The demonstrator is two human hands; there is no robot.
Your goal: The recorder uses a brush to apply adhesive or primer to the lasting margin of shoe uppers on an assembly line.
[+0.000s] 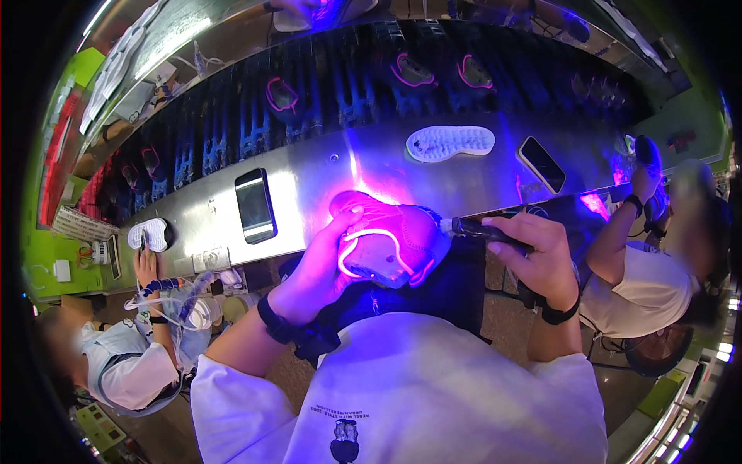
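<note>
My left hand (pixel 328 246) grips a shoe upper (pixel 413 238) by its left side, holding it tilted above my lap by the bench edge. Pink and violet light falls on the upper, and a bright glowing line runs around its opening. Between the fingers of my right hand (pixel 539 249) is a dark-handled brush (pixel 483 231). Its pale tip meets the right end of the upper. The fingers of my left hand on the underside are hidden.
Ahead lies a metal bench (pixel 297 203) with a white shoe sole (pixel 452 145), a dark phone (pixel 255 206) and a second phone (pixel 542 165). Beyond it, a dark conveyor (pixel 352 97) carries several shoe uppers. Co-workers sit on both sides; the left one's hand touches another sole (pixel 150 234).
</note>
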